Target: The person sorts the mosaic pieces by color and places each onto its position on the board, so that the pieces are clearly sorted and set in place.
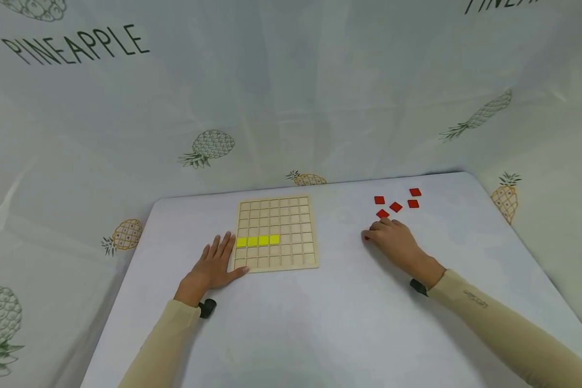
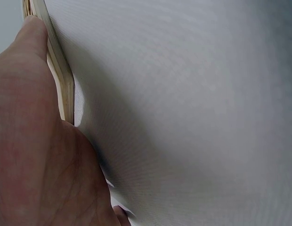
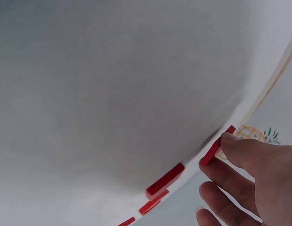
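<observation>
- The right hand [image 1: 395,243] pinches one red tile [image 3: 214,149] between thumb and index finger; in the right wrist view the thumb tip lies near one end of it and the index fingertip at the other, with the remaining fingers loosely bent and apart from it.
- Five loose red tiles [image 1: 395,207] lie on the white table [image 1: 320,323] just beyond the right hand, the nearest close to its knuckles, the others farther forward and to its right.
- The left hand [image 1: 215,264] is spread, palm down, its fingers pointing away along the left side of the gridded board [image 1: 291,215] and its thumb at the near-left corner.
- The board lies flat to the right of the left hand, well apart from the right hand on that hand's left.
- Four yellow tiles [image 1: 263,241] sit in a row of the board's cells, beginning just beside the left index fingertip.
- The red tile looks light, stiff and thin, probably wood or plastic; it should not bend, and breakage seems unlikely. Its smooth face could slip, so opposite edges look like the surest hold, fingertips only.
- The board seems rigid and fairly light, likely to slide if nudged; its raised rim beside the left hand is the natural place to steady it.
</observation>
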`<state>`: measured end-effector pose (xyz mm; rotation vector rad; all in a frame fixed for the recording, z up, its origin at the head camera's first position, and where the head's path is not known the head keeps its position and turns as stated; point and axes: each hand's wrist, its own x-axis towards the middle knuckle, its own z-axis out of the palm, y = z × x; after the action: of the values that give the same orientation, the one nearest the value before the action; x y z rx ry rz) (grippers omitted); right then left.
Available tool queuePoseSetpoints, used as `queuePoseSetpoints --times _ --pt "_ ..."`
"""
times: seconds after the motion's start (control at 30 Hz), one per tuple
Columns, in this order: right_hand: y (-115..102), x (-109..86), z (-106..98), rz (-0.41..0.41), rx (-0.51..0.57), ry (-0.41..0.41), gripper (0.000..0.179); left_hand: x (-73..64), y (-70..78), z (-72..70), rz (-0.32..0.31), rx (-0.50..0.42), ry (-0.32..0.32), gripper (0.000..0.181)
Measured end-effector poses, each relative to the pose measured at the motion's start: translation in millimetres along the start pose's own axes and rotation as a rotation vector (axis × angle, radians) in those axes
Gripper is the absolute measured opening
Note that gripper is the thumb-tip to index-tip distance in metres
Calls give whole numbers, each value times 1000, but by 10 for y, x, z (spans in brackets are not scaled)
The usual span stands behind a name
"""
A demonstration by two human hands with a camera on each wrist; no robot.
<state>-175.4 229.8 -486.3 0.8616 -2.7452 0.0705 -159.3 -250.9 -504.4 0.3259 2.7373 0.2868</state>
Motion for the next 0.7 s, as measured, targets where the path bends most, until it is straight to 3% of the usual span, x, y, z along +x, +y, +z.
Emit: queuePoseSetpoints --times 0.2,0.7 --pt "-107 96 -28 -33 20 61 30 -40 4 -24 4 -18 2 109" --pt "-470 490 -67 -69 67 106 29 -70 96 -96 -3 5 -10 104"
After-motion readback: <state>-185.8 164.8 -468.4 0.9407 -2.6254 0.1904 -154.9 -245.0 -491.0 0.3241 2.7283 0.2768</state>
